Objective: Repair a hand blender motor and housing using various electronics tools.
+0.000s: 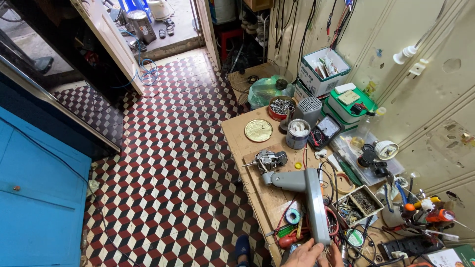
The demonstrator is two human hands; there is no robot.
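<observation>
**Hand at the grey fan base on a crowded desk**

We see one hand (309, 253) at the bottom edge of the frame, resting against the lower end of a grey fan base (316, 205) that lies flat on the wooden desk (237, 131). Which hand it is we cannot tell for sure; we read it as the right. Fingers look curled onto the base's end, but the frame cuts them off, so whether it is gripping or just touching we cannot tell. The other hand is out of view.

The grey base runs from the hand up toward its neck (284, 180), and the bare fan motor (269, 159) sits just beyond that, near the desk's left edge. Red and black wires (330, 217) loop around and under the base. A tape roll (293, 216) and a red-handled screwdriver (289, 238) lie just left of it, a parts tray (358, 203) of small hardware just right.

Risks as we judge them:
- Pulling or turning the base could snag the wires and drag the tape roll or small tools off the desk.
- The motor is close to the edge; a tug through the neck could tip it onto the tiled floor (168, 163).
- A swing to the right could knock the parts tray and spill it.
</observation>
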